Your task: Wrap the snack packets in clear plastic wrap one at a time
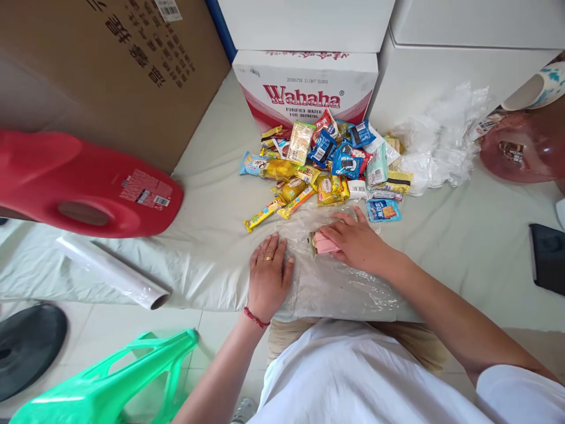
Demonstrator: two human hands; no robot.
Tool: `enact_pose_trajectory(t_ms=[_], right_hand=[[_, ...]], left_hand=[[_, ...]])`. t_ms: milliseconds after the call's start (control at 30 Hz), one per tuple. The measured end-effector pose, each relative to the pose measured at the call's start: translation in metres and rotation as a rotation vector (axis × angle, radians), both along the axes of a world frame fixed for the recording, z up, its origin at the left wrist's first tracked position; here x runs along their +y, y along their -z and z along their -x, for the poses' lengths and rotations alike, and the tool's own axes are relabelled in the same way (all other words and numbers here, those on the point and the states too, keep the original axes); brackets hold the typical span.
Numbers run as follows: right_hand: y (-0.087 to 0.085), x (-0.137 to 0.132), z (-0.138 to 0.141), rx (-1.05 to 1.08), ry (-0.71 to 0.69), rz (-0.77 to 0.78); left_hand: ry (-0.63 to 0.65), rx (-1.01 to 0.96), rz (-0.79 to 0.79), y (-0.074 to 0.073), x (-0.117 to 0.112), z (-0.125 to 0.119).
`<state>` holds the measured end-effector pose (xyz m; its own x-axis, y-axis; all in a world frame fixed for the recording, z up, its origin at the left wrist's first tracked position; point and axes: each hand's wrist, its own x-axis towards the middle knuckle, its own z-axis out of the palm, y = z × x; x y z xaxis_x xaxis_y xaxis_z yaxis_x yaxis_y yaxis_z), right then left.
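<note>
Head view: left hand [268, 277] lies flat at lower middle, fingers spread and gripping nothing, pressing the clear plastic film [339, 288] on the cloth-covered surface [212, 194]. Right hand [355, 240] has its fingers closed on a pink packet [324, 243], which sits on the film at the frame's centre. I judge it goes best if the left palm holds the film smooth while the packet is set squarely.

Counted: one pink packet, one film sheet, one film roll [112, 272] at lower left, one red jug [83, 182], and about two dozen snacks [326, 168] piled above the hands, overlapping too much for an exact count.
</note>
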<state>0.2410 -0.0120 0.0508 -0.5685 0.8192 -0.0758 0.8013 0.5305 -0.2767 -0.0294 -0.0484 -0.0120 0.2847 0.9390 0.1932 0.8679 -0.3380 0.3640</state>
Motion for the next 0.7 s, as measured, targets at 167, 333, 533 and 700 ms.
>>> enact_pose_trajectory(t_ms=[167,333,533,700], right_hand=[[0.005,-0.013,-0.001,-0.015,-0.001,-0.031],[0.01,-0.016,-0.003,0.002,-0.014,-0.035],[-0.011,-0.028,-0.021,0.192,-0.017,-0.085],[-0.034,-0.083,-0.058,0.44,0.111,-0.134]], left_hand=[[-0.016,0.036,0.013,-0.001,-0.003,-0.001],[0.004,0.029,0.011,0.0,-0.002,0.004],[-0.011,-0.143,-0.073,-0.006,-0.006,0.011],[0.012,-0.123,-0.367,-0.025,-0.036,0.021]])
